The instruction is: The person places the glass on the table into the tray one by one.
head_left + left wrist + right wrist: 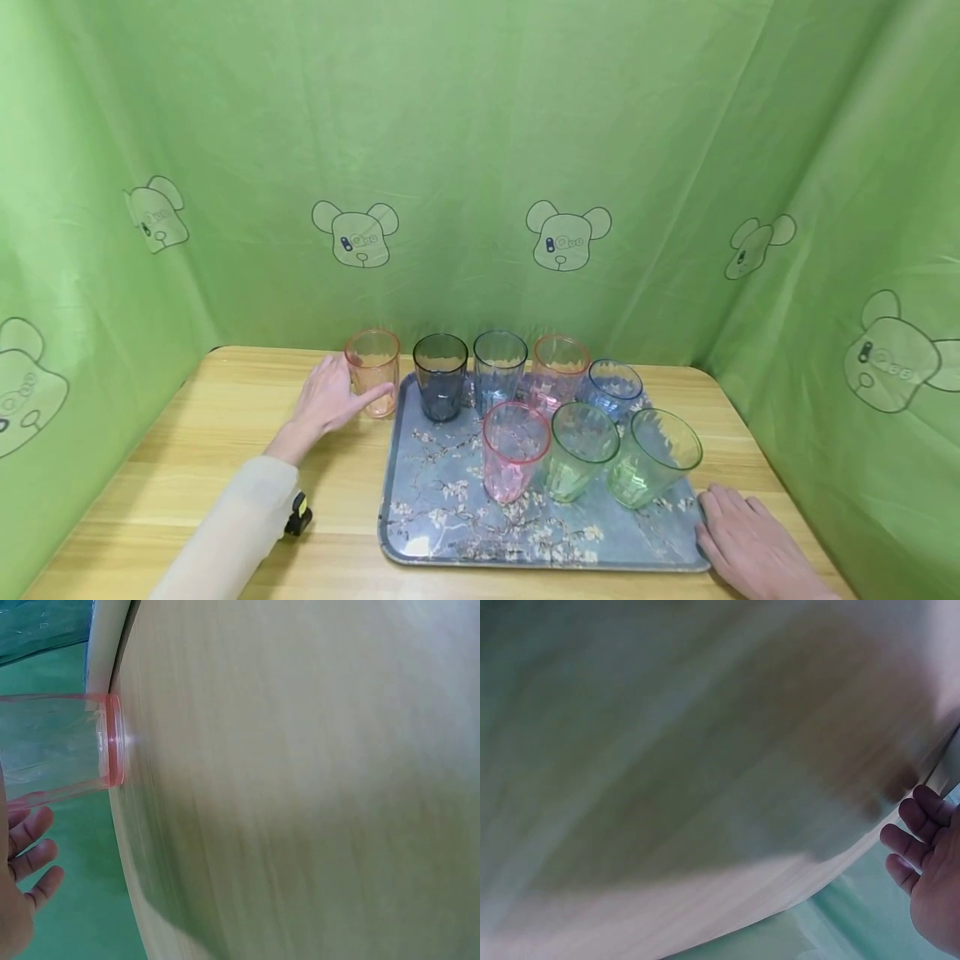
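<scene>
My left hand (333, 396) is at an orange-tinted clear tumbler (375, 379) that stands upright on the table just left of the tray. In the head view the thumb crosses the front of the tumbler, while the other fingers lie along its left side. Seen from the left wrist, the loosely bent fingers (34, 859) are beside the orange tumbler (56, 742), not wrapped round it; the thumb is hidden there. My right hand (750, 537) lies with relaxed fingers at the lower right corner of the patterned blue-grey tray (427, 521).
On the tray's back part stand a dark grey tumbler (441, 379), a teal one (500, 375), a pinkish-red one (558, 375) and a short blue one (615, 392). In front are a pink tumbler (513, 458) and two green ones (581, 458). Green curtains (465, 167) enclose the wooden table (345, 500).
</scene>
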A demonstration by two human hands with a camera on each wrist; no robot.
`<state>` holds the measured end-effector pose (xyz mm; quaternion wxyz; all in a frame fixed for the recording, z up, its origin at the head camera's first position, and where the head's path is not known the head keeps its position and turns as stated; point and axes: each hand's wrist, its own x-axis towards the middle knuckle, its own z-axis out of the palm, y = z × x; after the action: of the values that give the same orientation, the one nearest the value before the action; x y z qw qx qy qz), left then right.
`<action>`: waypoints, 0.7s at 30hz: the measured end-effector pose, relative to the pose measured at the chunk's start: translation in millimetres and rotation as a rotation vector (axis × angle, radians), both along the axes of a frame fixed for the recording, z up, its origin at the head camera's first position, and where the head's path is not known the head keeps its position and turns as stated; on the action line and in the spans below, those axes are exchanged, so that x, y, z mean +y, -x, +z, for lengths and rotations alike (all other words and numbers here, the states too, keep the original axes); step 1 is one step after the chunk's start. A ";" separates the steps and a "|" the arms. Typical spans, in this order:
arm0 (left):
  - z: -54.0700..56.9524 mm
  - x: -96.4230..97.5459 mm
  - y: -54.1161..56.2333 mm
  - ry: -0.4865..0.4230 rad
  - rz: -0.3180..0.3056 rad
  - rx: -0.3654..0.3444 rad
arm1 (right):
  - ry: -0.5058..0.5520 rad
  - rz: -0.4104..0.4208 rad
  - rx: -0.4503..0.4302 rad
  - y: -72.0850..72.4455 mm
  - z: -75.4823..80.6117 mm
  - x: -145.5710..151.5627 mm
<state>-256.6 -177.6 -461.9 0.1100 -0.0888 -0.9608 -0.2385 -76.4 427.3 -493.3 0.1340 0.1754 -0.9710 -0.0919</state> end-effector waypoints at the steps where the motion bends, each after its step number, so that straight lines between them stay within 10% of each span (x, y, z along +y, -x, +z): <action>1: -0.2 -0.1 0.3 -0.001 -0.002 0.001 | -0.001 -0.001 -0.005 0.1 0.0 0.0; 21: 4.0 -2.5 -7.1 0.043 -0.034 0.020 | 0.004 0.007 0.009 0.1 -0.9 0.4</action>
<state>-249.5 -180.1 -457.9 0.1137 -0.1097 -0.9629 -0.2186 -76.5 427.6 -494.2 0.1388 0.1781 -0.9700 -0.0904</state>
